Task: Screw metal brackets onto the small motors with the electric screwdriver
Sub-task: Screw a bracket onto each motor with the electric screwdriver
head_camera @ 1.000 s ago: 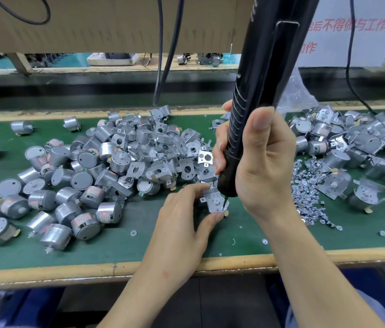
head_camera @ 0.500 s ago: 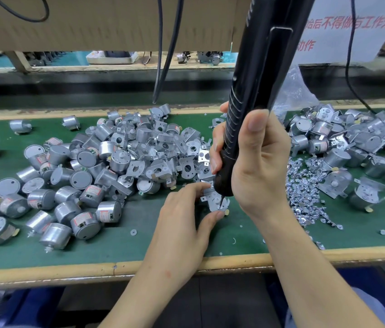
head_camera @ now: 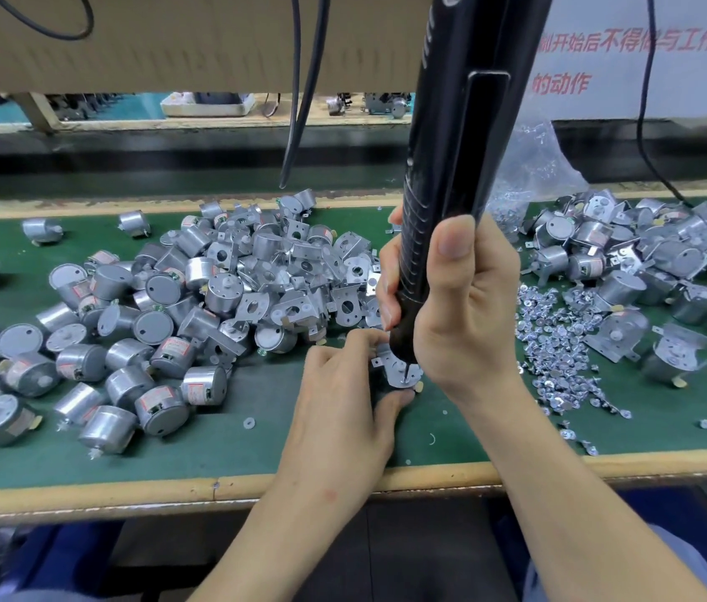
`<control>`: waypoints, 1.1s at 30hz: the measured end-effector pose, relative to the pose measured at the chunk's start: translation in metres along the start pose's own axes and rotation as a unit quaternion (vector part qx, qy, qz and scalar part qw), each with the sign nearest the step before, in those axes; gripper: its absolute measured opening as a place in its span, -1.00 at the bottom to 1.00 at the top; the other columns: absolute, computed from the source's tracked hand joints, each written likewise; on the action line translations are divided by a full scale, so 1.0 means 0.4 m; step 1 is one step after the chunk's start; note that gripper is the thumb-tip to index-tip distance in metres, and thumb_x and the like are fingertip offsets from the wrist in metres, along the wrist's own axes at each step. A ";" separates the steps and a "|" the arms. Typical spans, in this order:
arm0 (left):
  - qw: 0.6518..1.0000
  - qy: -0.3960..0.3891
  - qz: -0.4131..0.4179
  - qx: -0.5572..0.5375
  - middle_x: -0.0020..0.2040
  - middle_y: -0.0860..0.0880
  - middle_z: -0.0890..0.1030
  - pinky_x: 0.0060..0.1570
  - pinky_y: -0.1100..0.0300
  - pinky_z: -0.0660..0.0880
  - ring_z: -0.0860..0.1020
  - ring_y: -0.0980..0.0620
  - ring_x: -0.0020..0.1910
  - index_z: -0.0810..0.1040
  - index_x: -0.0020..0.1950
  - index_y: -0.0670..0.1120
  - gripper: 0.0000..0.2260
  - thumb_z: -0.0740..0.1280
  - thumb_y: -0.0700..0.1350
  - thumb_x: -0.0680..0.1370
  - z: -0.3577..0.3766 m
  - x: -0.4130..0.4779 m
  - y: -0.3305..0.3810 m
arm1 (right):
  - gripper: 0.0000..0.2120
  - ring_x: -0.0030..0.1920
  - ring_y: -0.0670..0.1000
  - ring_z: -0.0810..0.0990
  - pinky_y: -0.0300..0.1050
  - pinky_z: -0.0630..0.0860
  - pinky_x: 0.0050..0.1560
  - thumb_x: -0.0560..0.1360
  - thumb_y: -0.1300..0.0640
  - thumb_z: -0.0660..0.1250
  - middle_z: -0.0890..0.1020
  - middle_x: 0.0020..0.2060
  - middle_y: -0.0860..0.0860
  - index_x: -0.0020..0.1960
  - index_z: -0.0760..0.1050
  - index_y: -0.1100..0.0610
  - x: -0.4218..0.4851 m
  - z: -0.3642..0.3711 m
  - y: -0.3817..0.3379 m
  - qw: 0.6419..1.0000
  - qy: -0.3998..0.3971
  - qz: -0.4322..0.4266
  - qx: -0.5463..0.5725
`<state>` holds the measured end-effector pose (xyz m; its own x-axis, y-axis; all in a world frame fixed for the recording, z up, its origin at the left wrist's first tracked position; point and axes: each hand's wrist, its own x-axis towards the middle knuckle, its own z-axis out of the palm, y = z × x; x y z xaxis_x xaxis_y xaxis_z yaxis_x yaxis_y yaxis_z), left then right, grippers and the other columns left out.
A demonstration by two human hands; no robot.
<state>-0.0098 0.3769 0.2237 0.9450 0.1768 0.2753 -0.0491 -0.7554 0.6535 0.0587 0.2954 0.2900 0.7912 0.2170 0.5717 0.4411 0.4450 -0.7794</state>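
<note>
The right hand (head_camera: 460,315) is wrapped tight round the electric screwdriver (head_camera: 456,167), thumb pressed up along the black barrel and fingers curled round its far side. The tool stands nearly upright, its top leaning a little to the right, and the bit comes down onto a metal bracket (head_camera: 393,369) right at the tip. Bit and plate look to be touching.

The left hand (head_camera: 343,410) sits just left of the screwdriver's tip, pinching that bracket with the thumb on the near side and the fingertips on the far side (whatever lies under the plate is hidden by the fingers, so I can't tell how the motor sits).

Left of the screwdriver, a big heap of motors and loose brackets (head_camera: 221,297) spreads over the green mat (head_camera: 213,441). Just right of the screwdriver, past the right wrist, there's a scatter of small screws (head_camera: 560,349). Farther right of it lies a pile of motors with brackets on (head_camera: 647,262).

Behind the screwdriver and to its right sits a clear plastic bag (head_camera: 529,167), with a white sign (head_camera: 690,80) in red characters above it. Left of the screwdriver's barrel, two black cables (head_camera: 295,58) hang down and end above the heap.
</note>
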 end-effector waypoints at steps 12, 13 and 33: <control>0.998 0.044 0.004 0.043 -0.06 0.17 0.55 -0.02 0.01 0.39 0.28 -0.02 -0.04 0.41 0.22 0.05 -0.67 0.41 -0.05 0.50 0.010 -0.007 0.012 | -0.25 -0.56 -0.04 0.40 -0.21 0.34 -0.51 0.44 -0.46 0.27 0.47 -0.47 -0.04 -0.12 0.32 0.30 -0.007 0.013 -0.014 0.999 0.034 0.019 -0.036; 0.998 0.045 0.004 0.044 -0.10 0.18 0.51 -0.03 0.01 0.39 0.28 -0.02 -0.04 0.41 0.22 0.05 -0.67 0.41 -0.05 0.50 0.009 -0.006 0.014 | -0.25 -0.56 -0.04 0.40 -0.22 0.35 -0.51 0.45 -0.45 0.26 0.47 -0.46 -0.03 -0.11 0.31 0.31 -0.007 0.016 -0.017 0.998 0.038 0.021 -0.041; 0.997 0.064 0.018 0.046 -0.13 0.30 0.35 0.05 0.04 0.39 0.32 0.04 0.04 0.39 0.29 0.08 -0.60 0.44 0.00 0.51 0.024 -0.014 0.002 | -0.39 -0.51 0.00 0.44 -0.15 0.42 -0.44 0.31 -0.57 0.23 0.51 -0.44 -0.02 -0.25 0.50 0.00 0.037 -0.131 -0.058 0.990 0.017 0.091 -0.103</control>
<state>-0.0122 0.3692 0.2161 0.8938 0.2228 0.3891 -0.0469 -0.8166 0.5753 0.0826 0.2428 0.3030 0.8785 0.2458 0.4097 0.3632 0.2137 -0.9069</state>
